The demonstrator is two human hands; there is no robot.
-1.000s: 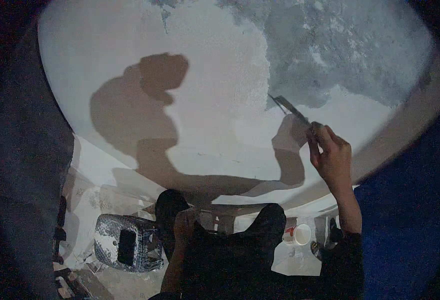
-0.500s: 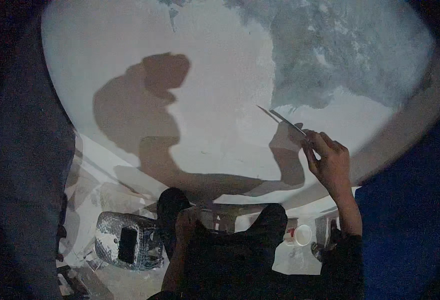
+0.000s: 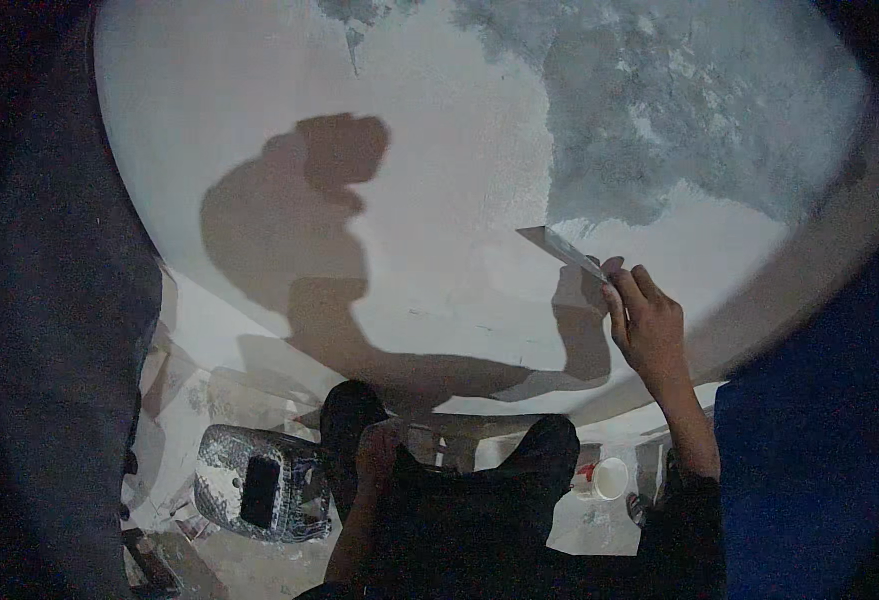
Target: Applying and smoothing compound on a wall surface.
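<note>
1. Biggest change was the scraper (image 3: 572,256): half a second earlier it looked like a thin line, nearly edge-on, and now it had rolled so a broad, pale face showed, with a dark wedge by the tip (might've been shadow, couldn't tell).
2. It also sat lower and further left than a second earlier, when the tip was up by the grey patch (image 3: 605,130). Now it was just below that patch's lower left corner, over the pale coated part of the wall (image 3: 460,170). Couldn't tell if the blade was actually touching.
3. Right hand (image 3: 653,322) had slid slightly left and down with it. Thumb and fingers were pinching the near end of the scraper.
4. Left hand (image 3: 378,448) was pretty much where it had been, at the person's left knee (image 3: 352,408). Too dark down there to say whether those fingers were spread or together.
5. The patch outline looked about the same, and the big shadow (image 3: 280,220) still fell on the wall left of the scraper.
6. Containers: a white bucket (image 3: 600,482) with red on its side stood beyond the right knee (image 3: 552,445). Inside looked pale, contents too small to make out.
7. Left of the legs was a dark textured plastic piece (image 3: 222,488), smeared white, with a black rectangular opening. Basket or stool, couldn't tell.
</note>
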